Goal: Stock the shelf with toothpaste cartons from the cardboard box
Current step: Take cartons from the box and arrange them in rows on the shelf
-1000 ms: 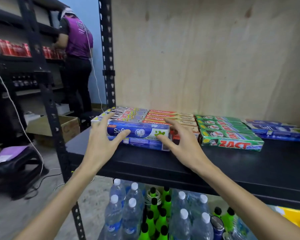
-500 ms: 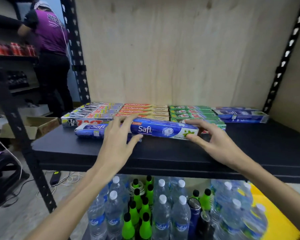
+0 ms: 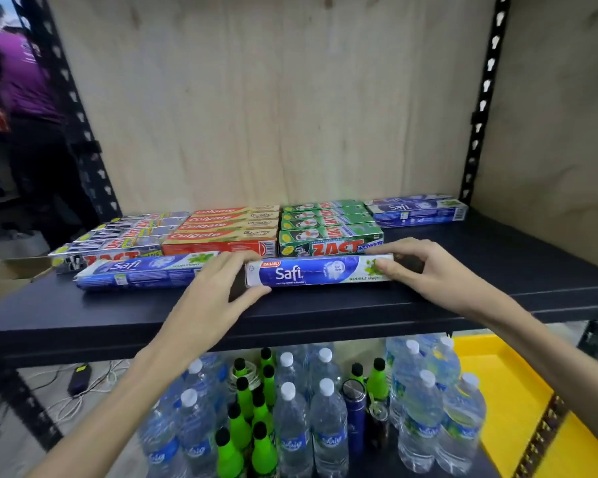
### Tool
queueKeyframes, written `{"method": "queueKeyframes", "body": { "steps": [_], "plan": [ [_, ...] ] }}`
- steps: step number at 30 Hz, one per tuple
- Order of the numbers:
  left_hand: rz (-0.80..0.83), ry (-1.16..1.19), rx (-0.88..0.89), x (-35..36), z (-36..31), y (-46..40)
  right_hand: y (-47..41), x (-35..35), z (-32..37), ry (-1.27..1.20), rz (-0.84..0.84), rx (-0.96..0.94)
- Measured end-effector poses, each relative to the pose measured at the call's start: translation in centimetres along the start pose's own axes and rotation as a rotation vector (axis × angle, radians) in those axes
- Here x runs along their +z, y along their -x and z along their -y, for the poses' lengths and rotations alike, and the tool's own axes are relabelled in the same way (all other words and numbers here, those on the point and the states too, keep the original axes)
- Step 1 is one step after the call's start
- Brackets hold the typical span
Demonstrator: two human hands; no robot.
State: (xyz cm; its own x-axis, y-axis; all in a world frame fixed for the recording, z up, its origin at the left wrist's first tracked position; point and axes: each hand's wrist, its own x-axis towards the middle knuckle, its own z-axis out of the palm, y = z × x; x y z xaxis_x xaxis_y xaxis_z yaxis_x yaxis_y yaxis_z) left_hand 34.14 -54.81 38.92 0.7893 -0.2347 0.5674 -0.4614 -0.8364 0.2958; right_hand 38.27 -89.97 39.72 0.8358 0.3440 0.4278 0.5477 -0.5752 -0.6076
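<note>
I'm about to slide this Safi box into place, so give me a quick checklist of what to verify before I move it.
1. Both ends held: ok. Left hand is at one end of the front Safi carton, right hand at the other.
2. Carton lying flat, label facing out: ok.
3. Bare space on the shelf to the right: ok.
4. Second Safi carton on the left is out of the way: ok, though its right end is hidden behind the left hand.
5. Rows behind, such as the green Zact cartons, sit square: ok.
6. More cartons left in the cardboard box: cannot tell.
</note>
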Motion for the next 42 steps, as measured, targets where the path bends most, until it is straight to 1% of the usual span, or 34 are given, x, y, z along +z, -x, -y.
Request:
{"method": "queueKeyframes", "body": {
  "steps": [3, 5, 9, 12, 15, 18, 22, 25, 27, 31, 34, 36, 39, 42],
  "plan": [
    [0.058, 0.034, 0.047, -0.1, 0.1, -0.9, -0.1, 0.1, 0.2, -0.061, -0.035, 0.036],
    [0.097, 0.067, 0.041, -0.3, 0.3, -1.6, -0.2, 0.4, 0.2, -0.068, -0.068, 0.044],
    [0.152, 0.305, -0.099, -0.6, 0.5, -2.5, -0.2, 0.5, 0.5, -0.025, -0.144, 0.095],
    [0.123, 0.361, -0.124, -0.2, 0.8, -2.6, 0.0, 0.6, 0.7, -0.022, -0.141, 0.095],
    [0.082, 0.330, -0.117, 0.1, 0.7, -2.5, 0.2, 0.4, 0.3, -0.087, -0.090, 0.056],
    [0.065, 0.281, -0.080, 0.2, 0.7, -2.3, 0.3, 0.1, 0.1, -0.050, -0.020, 0.010],
    [0.144, 0.250, 0.008, -0.2, 1.0, -2.1, 0.5, -0.3, 0.2, 0.014, -0.016, -0.028],
    [0.145, 0.247, 0.043, -0.3, 1.2, -2.2, 0.7, -0.3, 0.3, 0.061, -0.013, -0.062],
    [0.140, 0.242, 0.018, -0.1, 1.3, -2.5, 0.7, -0.2, 0.3, 0.068, -0.012, -0.048],
    [0.218, 0.222, -0.081, 0.2, 0.8, -2.8, 0.5, -0.1, -0.3, 0.075, -0.013, 0.015],
    [0.223, 0.220, -0.086, 0.2, 0.2, -2.8, 0.5, -0.3, -0.6, 0.036, -0.030, 0.021],
    [0.237, 0.237, -0.091, 0.1, 0.1, -2.7, 0.7, -0.7, -0.8, 0.026, -0.007, 0.027],
    [0.243, 0.202, -0.037, 0.4, -0.5, -3.5, 1.3, -2.3, -2.1, 0.028, 0.001, 0.052],
    [0.210, 0.132, 0.050, 1.8, -2.3, -5.1, 2.2, -4.8, -3.9, 0.053, -0.007, 0.073]
  ]
}}
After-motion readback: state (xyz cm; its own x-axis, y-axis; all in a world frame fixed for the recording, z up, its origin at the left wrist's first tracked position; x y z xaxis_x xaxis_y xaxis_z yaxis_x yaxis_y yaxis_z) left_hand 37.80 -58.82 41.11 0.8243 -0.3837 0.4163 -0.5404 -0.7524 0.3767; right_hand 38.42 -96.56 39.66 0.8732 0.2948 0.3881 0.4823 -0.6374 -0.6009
